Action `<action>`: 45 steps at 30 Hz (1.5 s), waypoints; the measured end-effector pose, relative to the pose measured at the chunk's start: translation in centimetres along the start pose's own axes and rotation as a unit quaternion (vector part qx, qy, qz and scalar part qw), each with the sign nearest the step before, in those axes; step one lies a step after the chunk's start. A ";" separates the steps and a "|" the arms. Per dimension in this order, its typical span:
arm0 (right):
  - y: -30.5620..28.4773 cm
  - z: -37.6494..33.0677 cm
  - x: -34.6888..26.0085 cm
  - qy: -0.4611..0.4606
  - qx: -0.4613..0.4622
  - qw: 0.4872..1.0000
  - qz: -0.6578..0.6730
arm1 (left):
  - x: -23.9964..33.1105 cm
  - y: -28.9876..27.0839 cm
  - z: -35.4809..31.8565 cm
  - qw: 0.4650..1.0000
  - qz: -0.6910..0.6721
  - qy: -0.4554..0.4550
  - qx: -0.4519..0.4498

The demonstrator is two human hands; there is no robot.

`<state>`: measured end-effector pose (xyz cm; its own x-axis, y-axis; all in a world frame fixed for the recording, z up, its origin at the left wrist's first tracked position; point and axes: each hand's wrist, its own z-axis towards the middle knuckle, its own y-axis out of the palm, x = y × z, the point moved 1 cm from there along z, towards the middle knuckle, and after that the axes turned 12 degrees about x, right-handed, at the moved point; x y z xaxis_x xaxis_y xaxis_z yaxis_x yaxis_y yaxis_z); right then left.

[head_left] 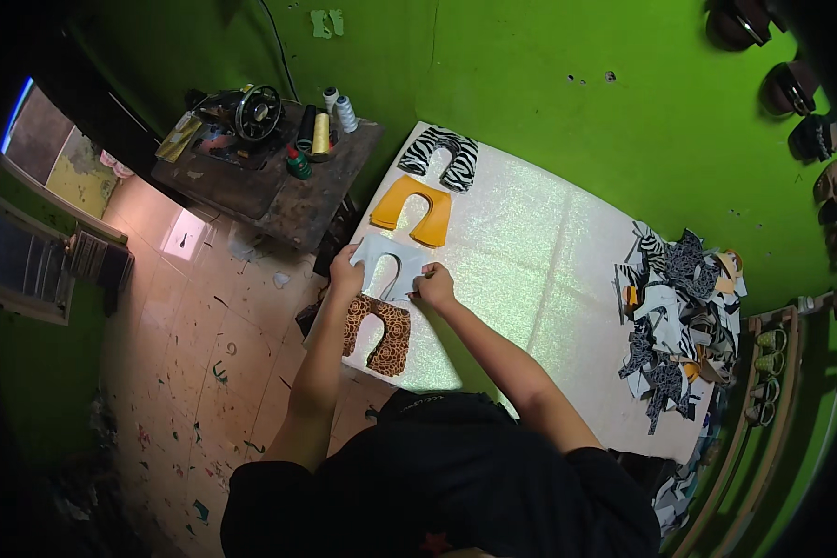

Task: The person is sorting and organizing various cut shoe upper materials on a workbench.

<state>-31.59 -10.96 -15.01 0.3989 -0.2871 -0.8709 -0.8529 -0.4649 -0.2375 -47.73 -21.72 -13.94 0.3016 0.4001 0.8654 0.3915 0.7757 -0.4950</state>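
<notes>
A pale white U-shaped cut piece (374,251), like a shoe upper, lies on the white table between my hands. My left hand (347,272) pinches its left edge, and my right hand (433,285) is closed at its right leg. A small dark spot shows at the right fingers; I cannot make out what it is. Beyond the white piece are orange U-shaped pieces (434,223), seemingly stacked, and farther off zebra-striped U-shaped pieces (460,166). Nearer to me, below the white one, rests a brown patterned U-shaped piece (392,349).
A heap of mixed scraps (665,312) covers the right side of the white table (502,270). At the far left stands a dark wooden table (251,191) with a sewing machine (246,113) and thread cones (321,135). Sandals (767,363) sit on a right-hand rack.
</notes>
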 end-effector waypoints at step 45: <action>-21.7 -8.8 4.8 -0.293 0.203 0.921 -0.156 | 14.3 10.1 -17.2 0.929 0.106 0.275 -0.225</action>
<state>-8.24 -9.64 -10.22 0.4969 0.3645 -0.7875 -0.8310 -0.0617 -0.5529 -24.50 -16.55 -7.90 0.7629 0.1153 0.6362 0.5590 0.3769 -0.7386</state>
